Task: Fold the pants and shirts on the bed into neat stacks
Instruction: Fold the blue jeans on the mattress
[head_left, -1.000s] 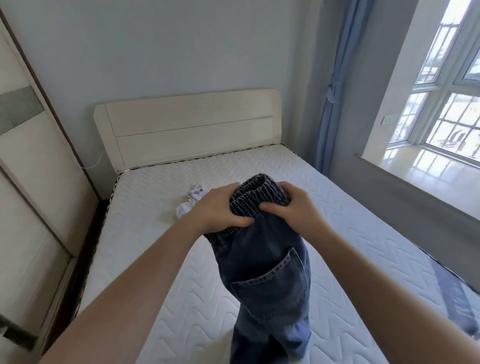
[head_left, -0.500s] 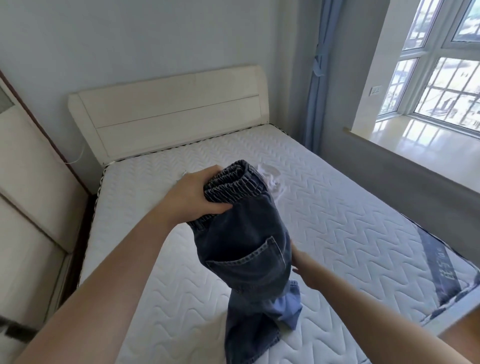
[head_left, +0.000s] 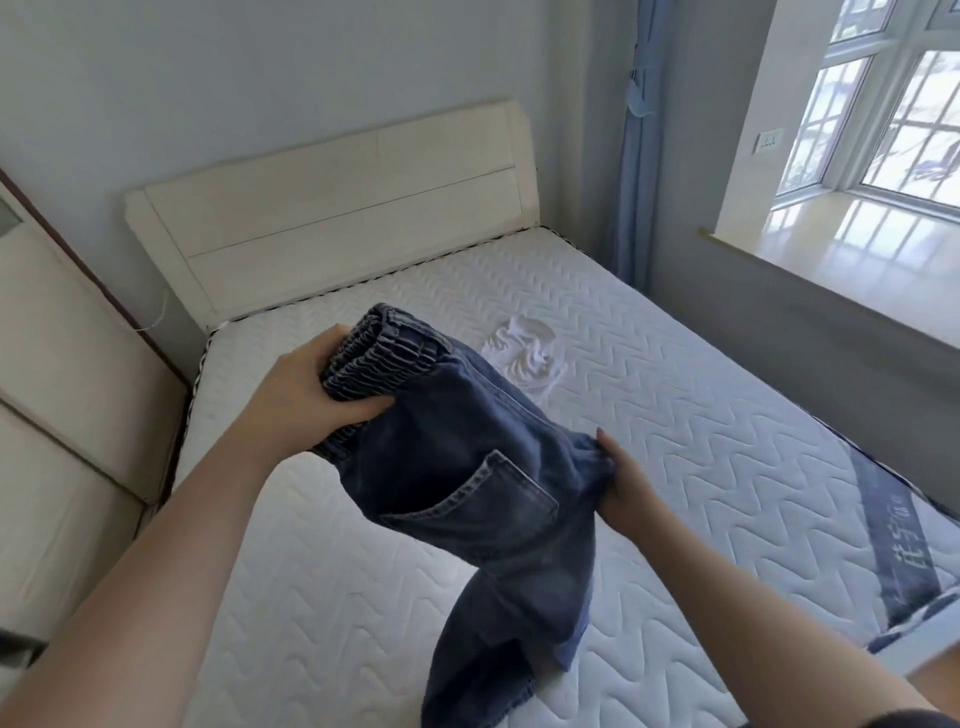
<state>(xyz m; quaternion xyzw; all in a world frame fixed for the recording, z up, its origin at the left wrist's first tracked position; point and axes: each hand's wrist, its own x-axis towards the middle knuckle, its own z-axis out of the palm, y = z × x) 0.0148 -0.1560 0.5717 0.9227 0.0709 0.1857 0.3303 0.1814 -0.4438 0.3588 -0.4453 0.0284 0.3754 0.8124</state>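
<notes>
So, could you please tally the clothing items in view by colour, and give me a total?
Dark blue: 1, the jeans, held up over the mattress by the left hand at the waistband and the right hand at the side.
White: 1, a crumpled garment lying on the mattress.
Total: 2

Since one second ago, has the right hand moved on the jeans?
Yes. The right hand left the elastic waistband, where the left hand grips, and went down to the jeans beside the back pocket.
</notes>
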